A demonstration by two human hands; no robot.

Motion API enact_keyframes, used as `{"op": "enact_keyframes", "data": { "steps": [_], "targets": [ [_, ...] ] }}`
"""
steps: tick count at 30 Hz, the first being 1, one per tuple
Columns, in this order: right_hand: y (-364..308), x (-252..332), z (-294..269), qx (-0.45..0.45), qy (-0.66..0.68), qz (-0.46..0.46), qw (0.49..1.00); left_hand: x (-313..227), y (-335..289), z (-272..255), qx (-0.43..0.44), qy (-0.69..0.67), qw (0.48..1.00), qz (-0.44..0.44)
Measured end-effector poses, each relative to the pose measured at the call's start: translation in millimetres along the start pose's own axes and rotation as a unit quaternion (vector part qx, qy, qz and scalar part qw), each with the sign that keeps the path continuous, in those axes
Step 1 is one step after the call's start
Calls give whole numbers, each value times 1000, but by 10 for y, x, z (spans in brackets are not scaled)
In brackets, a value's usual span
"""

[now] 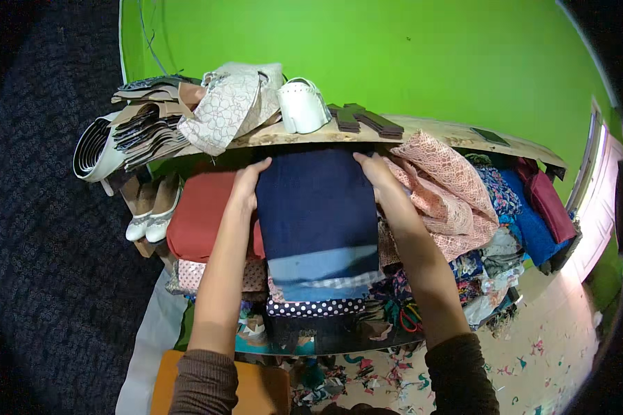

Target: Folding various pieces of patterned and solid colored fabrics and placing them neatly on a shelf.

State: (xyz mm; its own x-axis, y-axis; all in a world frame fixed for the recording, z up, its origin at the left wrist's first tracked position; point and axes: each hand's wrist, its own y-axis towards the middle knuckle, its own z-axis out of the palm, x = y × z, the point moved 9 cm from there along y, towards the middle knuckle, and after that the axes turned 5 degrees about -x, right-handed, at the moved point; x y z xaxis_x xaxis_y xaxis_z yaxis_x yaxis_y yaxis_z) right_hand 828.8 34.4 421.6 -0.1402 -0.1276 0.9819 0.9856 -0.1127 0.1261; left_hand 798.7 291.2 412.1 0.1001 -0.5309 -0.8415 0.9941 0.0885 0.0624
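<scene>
A folded navy cloth [316, 200] lies flat in the middle of the shelf, on top of a pile. Under its near edge show a light blue cloth [325, 266] and a black cloth with white polka dots [315, 308]. My left hand [249, 182] grips the navy cloth's left side, thumb on top and fingers mostly underneath. My right hand [376, 173] grips its right side the same way. Both forearms reach forward in brown sleeves. To the left sits a folded rust-red cloth [202, 214]; to the right, a crumpled pink lace cloth [444, 197].
Above the pile runs a wooden board [422, 129] bearing a white cuff-like roll [302, 105], a patterned cloth [232, 104] and dark strips [367, 119]. White shoes [152, 220] stand at the left. Fabric scraps [526, 353] litter the floor. An orange seat [263, 387] is near me.
</scene>
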Motion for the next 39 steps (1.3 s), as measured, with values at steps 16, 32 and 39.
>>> {"op": "enact_keyframes", "data": {
  "steps": [16, 32, 39],
  "targets": [
    [-1156, 600, 468, -121, -544, -470, 685, 107, -1161, 624, 87, 654, 672, 337],
    [-594, -219, 404, -7, -629, -254, 734, 526, -1676, 708, -46, 780, 468, 413],
    [-1938, -320, 292, -57, -564, -383, 729, 518, -2023, 437, -131, 775, 425, 449]
  ]
}}
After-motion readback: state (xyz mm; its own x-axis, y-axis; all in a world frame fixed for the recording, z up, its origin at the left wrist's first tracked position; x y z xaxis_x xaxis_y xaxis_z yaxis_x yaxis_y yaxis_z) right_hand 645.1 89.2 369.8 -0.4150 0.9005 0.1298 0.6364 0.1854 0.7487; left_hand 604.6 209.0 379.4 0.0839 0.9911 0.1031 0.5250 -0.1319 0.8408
